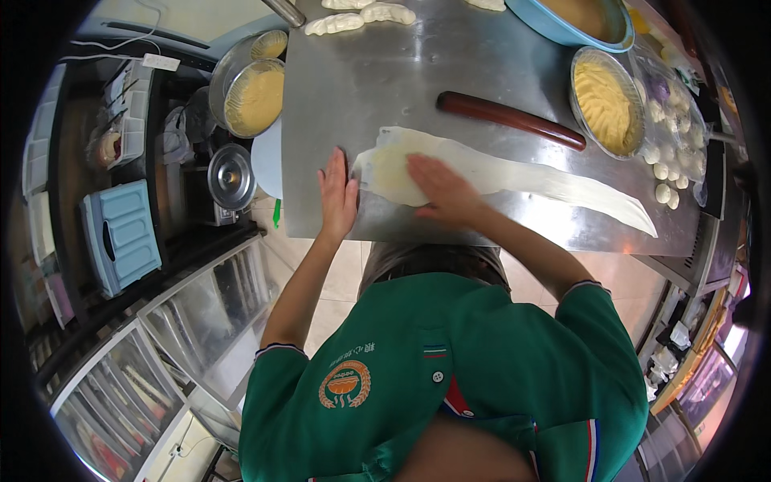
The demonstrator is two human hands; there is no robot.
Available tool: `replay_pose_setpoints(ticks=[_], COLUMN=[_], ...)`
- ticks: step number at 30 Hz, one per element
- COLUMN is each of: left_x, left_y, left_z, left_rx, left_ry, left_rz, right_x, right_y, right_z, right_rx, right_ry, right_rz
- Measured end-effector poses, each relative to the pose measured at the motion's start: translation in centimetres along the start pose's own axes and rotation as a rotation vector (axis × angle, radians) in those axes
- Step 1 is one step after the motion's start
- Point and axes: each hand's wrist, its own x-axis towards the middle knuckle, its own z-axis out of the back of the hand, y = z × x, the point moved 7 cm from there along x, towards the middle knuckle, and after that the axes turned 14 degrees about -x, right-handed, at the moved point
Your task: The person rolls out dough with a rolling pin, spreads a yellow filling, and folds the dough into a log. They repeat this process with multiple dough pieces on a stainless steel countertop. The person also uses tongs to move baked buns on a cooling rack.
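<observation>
A long, thin sheet of pale dough lies across the steel worktop, with a yellowish smear toward its left end. My right hand rests flat on that left part, fingers extended and slightly blurred. Beside the sheet's left end, my left hand is on the metal with its fingers out straight, holding nothing. Behind the sheet lies a dark red-brown rolling pin. A bowl of yellow paste stands to the pin's right.
Several dough balls lie under plastic at right. A blue basin and folded dough pieces sit at the back. Left of the worktop are bowls of yellow filling, a steel lid and shelves with a blue container.
</observation>
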Motion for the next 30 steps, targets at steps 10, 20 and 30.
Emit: replay_pose_setpoints(ticks=[10, 20, 30], left_x=[0.5, 3.7, 3.6], left_y=[-13.7, -8.7, -7.8], left_z=[-16.8, -10.3, -10.9], left_rx=[0.185, 0.451, 0.430], left_ry=[0.471, 0.130, 0.127], left_rz=[-0.394, -0.196, -0.157], right_x=[-18.5, -21.8, -28.1], right_y=[-19.4, -24.9, -17.4], right_z=[16.5, 16.1, 5.3], right_rx=[-0.602, -0.196, -0.262], right_ry=[-0.612, -0.437, -0.256], right_rz=[-0.729, -0.903, -0.208])
